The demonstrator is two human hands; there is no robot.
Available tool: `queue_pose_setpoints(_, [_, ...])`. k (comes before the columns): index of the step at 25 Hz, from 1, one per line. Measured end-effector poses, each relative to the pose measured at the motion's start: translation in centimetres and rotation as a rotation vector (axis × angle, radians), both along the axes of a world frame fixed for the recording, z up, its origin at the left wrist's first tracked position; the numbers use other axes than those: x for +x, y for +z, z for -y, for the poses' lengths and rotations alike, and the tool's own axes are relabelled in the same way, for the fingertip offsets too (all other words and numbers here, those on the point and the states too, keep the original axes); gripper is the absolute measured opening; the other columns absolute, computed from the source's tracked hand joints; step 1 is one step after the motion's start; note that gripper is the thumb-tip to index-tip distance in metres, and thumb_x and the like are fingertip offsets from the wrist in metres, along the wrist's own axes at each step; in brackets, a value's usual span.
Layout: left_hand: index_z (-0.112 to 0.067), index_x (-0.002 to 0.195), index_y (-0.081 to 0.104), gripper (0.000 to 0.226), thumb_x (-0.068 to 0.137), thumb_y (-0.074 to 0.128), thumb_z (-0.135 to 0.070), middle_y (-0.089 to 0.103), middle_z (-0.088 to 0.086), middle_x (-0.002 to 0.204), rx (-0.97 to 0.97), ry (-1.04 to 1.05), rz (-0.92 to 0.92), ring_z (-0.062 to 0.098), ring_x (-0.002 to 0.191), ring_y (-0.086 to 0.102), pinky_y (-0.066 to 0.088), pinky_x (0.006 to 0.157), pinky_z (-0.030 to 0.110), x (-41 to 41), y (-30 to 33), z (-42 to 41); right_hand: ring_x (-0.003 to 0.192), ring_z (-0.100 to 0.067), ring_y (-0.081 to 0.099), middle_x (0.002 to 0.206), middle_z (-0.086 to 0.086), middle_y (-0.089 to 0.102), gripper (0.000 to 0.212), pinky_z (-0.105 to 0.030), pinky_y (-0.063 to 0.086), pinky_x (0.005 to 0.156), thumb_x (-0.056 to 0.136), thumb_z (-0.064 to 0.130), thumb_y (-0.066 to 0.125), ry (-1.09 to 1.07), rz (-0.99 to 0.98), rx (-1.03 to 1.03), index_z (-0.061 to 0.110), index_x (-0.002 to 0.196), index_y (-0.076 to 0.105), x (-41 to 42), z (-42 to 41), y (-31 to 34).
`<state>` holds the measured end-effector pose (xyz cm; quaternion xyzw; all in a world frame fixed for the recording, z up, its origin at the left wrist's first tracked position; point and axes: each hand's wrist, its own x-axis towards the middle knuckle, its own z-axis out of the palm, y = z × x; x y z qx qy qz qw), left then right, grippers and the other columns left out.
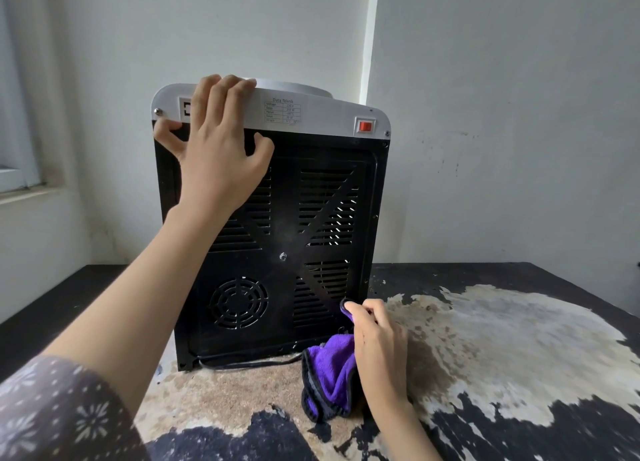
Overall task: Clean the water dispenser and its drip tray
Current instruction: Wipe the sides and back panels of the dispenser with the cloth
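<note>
Water dispenser (273,218) stands upright on the worktop (502,339), back panel toward the camera. Front face and drip tray out of sight on the far side.

Left hand (216,142) spread over the upper left of the back panel, fingers (221,90) straight and hooked over the white top edge, thumb against the left corner; nothing gripped, it steadies the unit. Right hand (377,343) low at the bottom right corner, fingers curled round a purple microfibre cloth (329,374) with a dark hem; one fold pinched against the panel, the rest hanging to the worktop.

Key relation: the cloth sits at the lower right of the panel, so the unwiped black surface lies up and to the left of the right hand, along the dispenser's vertical long axis. The right hand is the nearer one for that pass.

Look of the dispenser: black slotted vents, round fan grille (239,303) lower left, centre screw, white top band with data label (282,111) and red rocker switch (364,126). Black power cord (249,362) trails along the base.

Worktop dark, its coating worn off in broad pale patches.
</note>
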<state>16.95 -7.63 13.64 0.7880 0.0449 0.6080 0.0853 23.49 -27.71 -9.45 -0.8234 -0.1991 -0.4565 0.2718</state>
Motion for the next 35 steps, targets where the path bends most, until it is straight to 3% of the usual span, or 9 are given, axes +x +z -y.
queue_pose_setpoints(3, [-0.023, 0.135, 0.038, 0.058, 0.079, 0.038, -0.033, 0.039, -0.006, 0.14, -0.004, -0.009, 0.001, 0.011, 0.138, 0.019, 0.018, 0.106, 0.052, 0.1, 0.0, 0.1, 0.068, -0.016, 0.059, 0.084, 0.005, 0.06, 0.047, -0.036, 0.048, 0.06, 0.061, -0.009, 0.079, 0.019, -0.061, 0.028, 0.02, 0.098, 0.071, 0.0, -0.6, 0.0])
queue_pose_setpoints(8, [-0.023, 0.135, 0.038, 0.058, 0.078, 0.037, -0.034, 0.039, -0.006, 0.14, -0.005, -0.005, 0.004, 0.011, 0.138, 0.019, 0.017, 0.106, 0.051, 0.0, 0.0, 0.1, 0.071, -0.008, 0.055, 0.09, 0.01, 0.053, 0.034, -0.045, 0.05, 0.068, 0.085, -0.007, 0.057, 0.271, -0.226, 0.177, 0.018, 0.104, 0.069, 0.9, 0.0, -0.5])
queue_pose_setpoints(12, [-0.023, 0.135, 0.038, 0.058, 0.079, 0.037, -0.034, 0.038, -0.007, 0.14, -0.004, -0.008, 0.0, 0.01, 0.138, 0.019, 0.019, 0.106, 0.051, 0.0, -0.1, 0.1, 0.066, -0.013, 0.055, 0.088, 0.002, 0.056, 0.048, -0.044, 0.051, 0.058, 0.065, -0.022, 0.069, 0.109, -0.044, 0.236, 0.014, 0.097, 0.072, 0.5, 0.0, -0.2])
queue_pose_setpoints(17, [-0.024, 0.136, 0.038, 0.058, 0.079, 0.037, -0.034, 0.038, -0.006, 0.14, -0.013, -0.01, -0.001, 0.011, 0.139, 0.019, 0.016, 0.106, 0.051, 0.0, 0.0, 0.1, 0.063, -0.015, 0.057, 0.087, 0.001, 0.059, 0.06, -0.035, 0.043, 0.062, 0.049, -0.017, 0.081, -0.032, 0.054, 0.018, 0.02, 0.096, 0.073, 0.3, 0.1, 0.3])
queue_pose_setpoints(23, [-0.024, 0.135, 0.039, 0.057, 0.079, 0.037, -0.034, 0.039, -0.007, 0.14, -0.01, -0.003, -0.004, 0.01, 0.139, 0.019, 0.015, 0.106, 0.05, -0.1, 0.0, 0.1, 0.069, -0.017, 0.056, 0.09, 0.0, 0.058, 0.063, -0.04, 0.045, 0.068, 0.049, -0.014, 0.082, -0.057, 0.061, -0.053, 0.022, 0.1, 0.071, 0.3, 0.2, 0.1])
queue_pose_setpoints(27, [-0.024, 0.135, 0.039, 0.058, 0.078, 0.036, -0.035, 0.039, -0.007, 0.14, -0.01, -0.009, -0.006, 0.011, 0.138, 0.02, 0.015, 0.106, 0.05, -0.1, 0.0, 0.2, 0.074, -0.016, 0.057, 0.09, 0.008, 0.053, 0.042, -0.04, 0.051, 0.064, 0.075, -0.005, 0.07, 0.136, -0.083, 0.07, 0.022, 0.106, 0.066, 0.7, -0.2, 0.2])
queue_pose_setpoints(30, [-0.024, 0.136, 0.039, 0.057, 0.079, 0.038, -0.033, 0.039, -0.007, 0.14, -0.015, -0.005, -0.005, 0.01, 0.139, 0.019, 0.015, 0.106, 0.05, -0.2, 0.0, 0.2, 0.073, -0.007, 0.051, 0.09, 0.015, 0.045, 0.029, -0.027, 0.048, 0.064, 0.089, 0.013, 0.046, 0.302, -0.186, 0.132, 0.019, 0.11, 0.066, 0.9, -0.6, -0.1])
queue_pose_setpoints(32, [-0.024, 0.135, 0.039, 0.058, 0.079, 0.037, -0.034, 0.039, -0.007, 0.14, -0.018, -0.011, -0.006, 0.01, 0.138, 0.019, 0.016, 0.107, 0.053, -0.2, 0.0, 0.3, 0.065, -0.005, 0.048, 0.09, 0.015, 0.046, 0.03, -0.028, 0.047, 0.057, 0.086, 0.004, 0.054, 0.281, -0.114, 0.118, 0.021, 0.108, 0.065, 0.8, -0.6, -0.1])
queue_pose_setpoints(35, [-0.025, 0.136, 0.039, 0.058, 0.079, 0.036, -0.035, 0.038, -0.007, 0.14, -0.014, -0.007, -0.019, 0.01, 0.138, 0.019, 0.018, 0.108, 0.054, -0.2, 0.1, 0.3, 0.063, -0.011, 0.051, 0.092, 0.004, 0.053, 0.053, -0.038, 0.05, 0.049, 0.07, -0.017, 0.068, 0.161, -0.08, 0.177, 0.019, 0.108, 0.064, 0.9, -0.5, -0.4])
